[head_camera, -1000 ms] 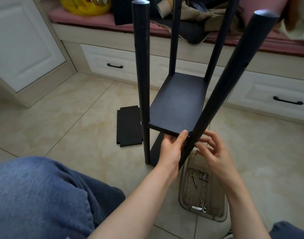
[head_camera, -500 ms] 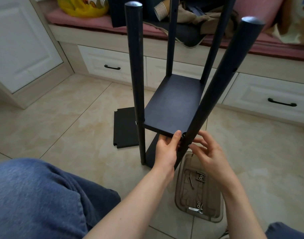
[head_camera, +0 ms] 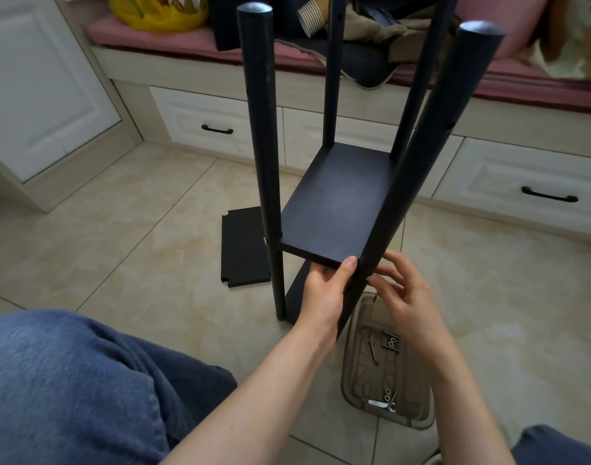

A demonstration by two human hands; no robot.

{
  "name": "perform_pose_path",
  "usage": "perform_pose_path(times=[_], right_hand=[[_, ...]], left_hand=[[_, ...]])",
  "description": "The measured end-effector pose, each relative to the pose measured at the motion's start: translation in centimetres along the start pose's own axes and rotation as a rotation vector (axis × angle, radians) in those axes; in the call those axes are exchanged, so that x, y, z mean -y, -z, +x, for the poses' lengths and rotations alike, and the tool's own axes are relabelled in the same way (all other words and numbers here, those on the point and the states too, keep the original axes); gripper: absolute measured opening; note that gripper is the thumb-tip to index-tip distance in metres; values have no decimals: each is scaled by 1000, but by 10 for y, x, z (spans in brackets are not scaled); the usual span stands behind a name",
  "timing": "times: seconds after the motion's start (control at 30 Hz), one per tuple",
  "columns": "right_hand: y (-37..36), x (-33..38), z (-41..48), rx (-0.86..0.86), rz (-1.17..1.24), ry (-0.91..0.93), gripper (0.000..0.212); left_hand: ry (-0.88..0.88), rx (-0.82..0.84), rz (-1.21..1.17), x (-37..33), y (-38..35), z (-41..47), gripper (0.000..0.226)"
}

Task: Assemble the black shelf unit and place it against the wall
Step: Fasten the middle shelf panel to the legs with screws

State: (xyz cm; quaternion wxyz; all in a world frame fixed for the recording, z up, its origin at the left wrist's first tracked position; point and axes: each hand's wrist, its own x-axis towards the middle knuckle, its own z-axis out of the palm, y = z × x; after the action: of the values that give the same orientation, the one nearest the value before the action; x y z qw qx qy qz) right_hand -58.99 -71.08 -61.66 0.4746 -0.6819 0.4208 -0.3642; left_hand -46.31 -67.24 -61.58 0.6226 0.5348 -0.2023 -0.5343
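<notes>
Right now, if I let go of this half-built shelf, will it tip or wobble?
Likely tippy: the shelf stands tall on thin poles over a narrow base. Probably wobbly too, since your left hand holds up one board corner.

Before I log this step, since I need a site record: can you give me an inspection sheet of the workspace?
Surface: beige tiled floor.
Job's things: black shelf unit stands on four round posts; black rectangular shelf board sits between them; loose black notched panel lies flat on the floor beside it.
Clutter: clear plastic tray on the floor holds screws and a silver hex key.
Hands: left hand grips the board's near corner; right hand has fingers curled at the near right post, contents too small to tell.
Cables: nothing seen.
Surroundings: white drawers with black handles; pink bench cushion carrying a yellow bag.
</notes>
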Motion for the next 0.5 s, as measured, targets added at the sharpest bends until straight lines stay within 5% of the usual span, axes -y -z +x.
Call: perform_pose_path(times=[0.33,0.5], right_hand=[[-1,1,1,37,139,-60,36],[4,3,5,40,91,-65,38]], left_hand=[[49,-26,133,-13,4,-8,35],[-126,-306,525,-17,11,-18,36]])
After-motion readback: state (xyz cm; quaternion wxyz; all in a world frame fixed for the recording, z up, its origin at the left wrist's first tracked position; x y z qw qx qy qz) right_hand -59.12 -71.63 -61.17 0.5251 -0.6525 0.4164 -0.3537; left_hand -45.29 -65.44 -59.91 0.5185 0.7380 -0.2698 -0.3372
